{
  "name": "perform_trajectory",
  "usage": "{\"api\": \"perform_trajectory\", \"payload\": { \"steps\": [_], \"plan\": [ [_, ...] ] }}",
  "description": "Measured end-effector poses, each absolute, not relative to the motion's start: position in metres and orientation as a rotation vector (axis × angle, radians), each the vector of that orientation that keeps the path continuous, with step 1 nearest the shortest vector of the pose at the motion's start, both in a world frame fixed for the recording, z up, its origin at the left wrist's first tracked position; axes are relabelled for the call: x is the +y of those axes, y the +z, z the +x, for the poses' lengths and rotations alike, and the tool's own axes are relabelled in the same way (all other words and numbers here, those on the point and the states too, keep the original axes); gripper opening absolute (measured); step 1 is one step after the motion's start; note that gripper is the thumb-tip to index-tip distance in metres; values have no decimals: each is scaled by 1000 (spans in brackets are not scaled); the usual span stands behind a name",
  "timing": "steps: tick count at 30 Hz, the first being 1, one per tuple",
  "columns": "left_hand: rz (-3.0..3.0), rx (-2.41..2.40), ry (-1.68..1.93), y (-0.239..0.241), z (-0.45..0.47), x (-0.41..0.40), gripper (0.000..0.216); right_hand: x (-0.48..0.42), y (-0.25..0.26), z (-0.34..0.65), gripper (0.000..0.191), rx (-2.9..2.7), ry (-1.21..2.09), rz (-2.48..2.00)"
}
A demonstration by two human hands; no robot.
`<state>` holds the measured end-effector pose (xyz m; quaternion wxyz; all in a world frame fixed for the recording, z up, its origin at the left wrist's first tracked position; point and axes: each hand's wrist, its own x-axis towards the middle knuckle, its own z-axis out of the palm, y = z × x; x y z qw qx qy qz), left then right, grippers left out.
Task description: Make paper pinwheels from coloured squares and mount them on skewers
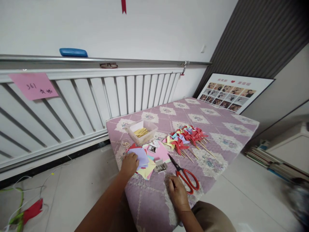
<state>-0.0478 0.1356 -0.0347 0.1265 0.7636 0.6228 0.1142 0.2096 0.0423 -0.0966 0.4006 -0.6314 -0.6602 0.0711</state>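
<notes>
Head view: a purple flowered cloth (145, 206) covers the work surface, beside a white radiator (145, 72).
Left hand: palm down, fingers bent over the near-left edge of a purple paper sheet (142, 157); cannot tell whether they pinch it or only rest on it.
Right hand (178, 191): loosely curled, fingers folded in, just beside the scissors' red handles; contents of the curl, if any, hidden.
Purple sheet: on top of loose coloured papers (147, 168), yellow and pink showing around it.
Scissors (179, 168): lying flat, blades slightly parted, tips pointing away from the person.
Small open box (159, 161): metal bits inside, on the paper's right side.
Clear plastic box (148, 137): beyond the papers, holding thin yellowish sticks (141, 132).
Pinwheels (185, 138): heaped beyond the scissors, red, yellow and purple, sticks toward the right.
Photo board (238, 81): leaning at the far end.
</notes>
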Motion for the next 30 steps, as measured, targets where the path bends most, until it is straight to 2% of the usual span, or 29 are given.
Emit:
{"api": "perform_trajectory", "payload": {
  "steps": [8, 14, 26, 30],
  "plan": [
    [2045, 1878, 410, -40, -61, 148, 29, 42, -97, 210, 32, -1688, 182, -1605],
    [1860, 1918, 555, -44, -67, 156, 25, 43, -99, 211, 31, -1690, 184, -1604],
    [1422, 1850, 1240, -11, -86, 132, 29, 44, -98, 212, 25, -1668, 227, -1569],
    [1004, 1502, 1405, 5, -73, 109, 23, 44, -99, 212, 24, -1642, 253, -1562]
  ]
}}
